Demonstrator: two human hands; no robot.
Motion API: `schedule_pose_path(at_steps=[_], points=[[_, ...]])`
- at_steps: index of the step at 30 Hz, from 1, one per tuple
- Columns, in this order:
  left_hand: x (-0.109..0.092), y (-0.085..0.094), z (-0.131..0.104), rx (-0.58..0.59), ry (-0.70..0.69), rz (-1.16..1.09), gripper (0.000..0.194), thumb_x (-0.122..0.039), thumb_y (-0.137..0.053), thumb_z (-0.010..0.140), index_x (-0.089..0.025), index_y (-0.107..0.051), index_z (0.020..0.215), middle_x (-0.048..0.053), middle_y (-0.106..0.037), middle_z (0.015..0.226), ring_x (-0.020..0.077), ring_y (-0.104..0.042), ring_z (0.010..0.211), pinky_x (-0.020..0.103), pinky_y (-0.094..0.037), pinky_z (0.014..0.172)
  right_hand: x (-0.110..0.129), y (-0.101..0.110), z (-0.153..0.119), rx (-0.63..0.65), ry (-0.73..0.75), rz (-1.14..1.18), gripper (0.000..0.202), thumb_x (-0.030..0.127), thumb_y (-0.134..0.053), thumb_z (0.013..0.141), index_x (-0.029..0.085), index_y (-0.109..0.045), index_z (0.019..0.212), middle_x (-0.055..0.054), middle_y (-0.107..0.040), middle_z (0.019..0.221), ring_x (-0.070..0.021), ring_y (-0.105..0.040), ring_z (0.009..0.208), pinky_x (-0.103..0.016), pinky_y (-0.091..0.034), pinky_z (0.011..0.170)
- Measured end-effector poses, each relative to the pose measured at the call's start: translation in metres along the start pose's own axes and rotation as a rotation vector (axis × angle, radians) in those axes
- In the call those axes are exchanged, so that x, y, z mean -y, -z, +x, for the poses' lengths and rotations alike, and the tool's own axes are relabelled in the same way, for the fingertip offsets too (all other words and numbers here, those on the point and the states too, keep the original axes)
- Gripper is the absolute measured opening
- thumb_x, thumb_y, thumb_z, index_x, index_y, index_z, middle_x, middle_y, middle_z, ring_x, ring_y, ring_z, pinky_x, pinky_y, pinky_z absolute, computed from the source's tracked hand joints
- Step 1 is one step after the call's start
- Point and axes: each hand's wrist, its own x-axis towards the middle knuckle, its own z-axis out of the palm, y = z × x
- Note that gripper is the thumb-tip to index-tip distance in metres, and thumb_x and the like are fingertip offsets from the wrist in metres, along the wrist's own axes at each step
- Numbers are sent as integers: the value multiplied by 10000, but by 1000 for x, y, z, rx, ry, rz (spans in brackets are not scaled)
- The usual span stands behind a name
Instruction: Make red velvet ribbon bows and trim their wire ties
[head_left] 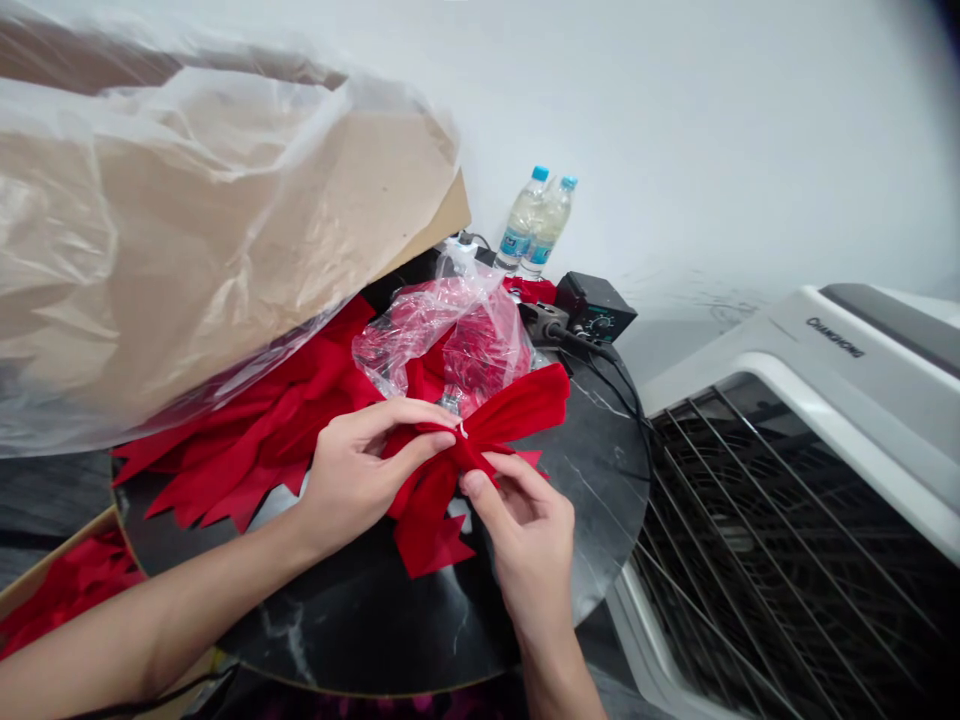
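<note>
A red fabric bow [525, 405] is held between both hands over the round black marbled table, a small white tie at its centre. My left hand [367, 465] pinches the bow's left side close to the tie. Thumb and fingers of my right hand [525, 510] grip its lower right part, just below the centre. Pointed red tails hang beneath the bow. To the left lies a pile of red ribbon pieces [262, 450] with zigzag ends. Behind the bow sits a clear plastic bag [480, 340] with red material inside.
A large cardboard box [247, 200] under plastic film leans over the table's left side. Two water bottles [529, 225], a black control box [596, 305] and cables are at the back. A white slatted appliance [780, 400] stands right. More red pieces [75, 590] fill a box lower left.
</note>
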Motion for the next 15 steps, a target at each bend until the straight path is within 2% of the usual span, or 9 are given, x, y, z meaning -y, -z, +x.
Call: schedule_pose_path(at_steps=[4, 8, 15], points=[[-1, 0, -2, -8, -18, 25, 45, -249, -781, 909, -235, -793, 950, -13, -826, 998, 155, -760, 986, 256, -578, 975, 4, -2, -3, -38, 60, -85, 102, 312, -800, 866, 224, -817, 916, -33, -758, 851, -157, -715, 767, -274, -618, 746], [-2, -1, -2, -21, 25, -2, 57, -268, -786, 906, -234, -792, 951, -16, -831, 986, 152, -765, 952, 250, -594, 938, 5, -3, -4, -58, 99, -139, 90, 312, -776, 894, 230, -805, 918, -25, -742, 830, -153, -703, 752, -275, -603, 742], [-8, -4, -3, -76, 40, 38, 65, -264, -829, 851, -217, -798, 885, -17, -833, 875, 154, -777, 800, 232, -633, 789, 2, -5, -6, -90, 149, -154, 92, 289, -730, 933, 204, -744, 903, -25, -731, 836, -144, -707, 770, -246, -598, 740]])
